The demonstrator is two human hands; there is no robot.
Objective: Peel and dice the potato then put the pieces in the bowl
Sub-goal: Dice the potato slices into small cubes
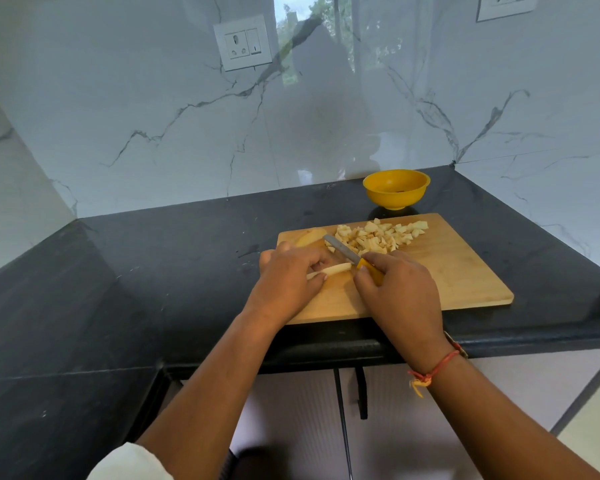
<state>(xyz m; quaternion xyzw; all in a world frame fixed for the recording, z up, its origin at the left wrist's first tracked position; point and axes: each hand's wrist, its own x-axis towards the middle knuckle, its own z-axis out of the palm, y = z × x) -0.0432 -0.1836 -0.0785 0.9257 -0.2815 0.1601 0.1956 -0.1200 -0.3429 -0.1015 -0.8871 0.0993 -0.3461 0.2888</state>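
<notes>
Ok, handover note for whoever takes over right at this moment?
Left hand pinches a pale potato strip on the rectangular wooden cutting board. Right hand grips the yellow-handled knife, blade beside the strip.
Done: a pile of diced potato pieces lies on the board's far side.
Left: dice the strip and the potato chunk at the board's far left corner, then move all pieces into the round yellow bowl behind it.

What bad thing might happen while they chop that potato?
1. The left hand pinches the thin potato strip right beside the knife that the right hand grips; a slip might nick a finger.
2. The diced pieces are heaped near the far edge of the cutting board, so some may tumble onto the counter.
3. The yellow bowl stands off the board, so pieces might drop on the way.
</notes>
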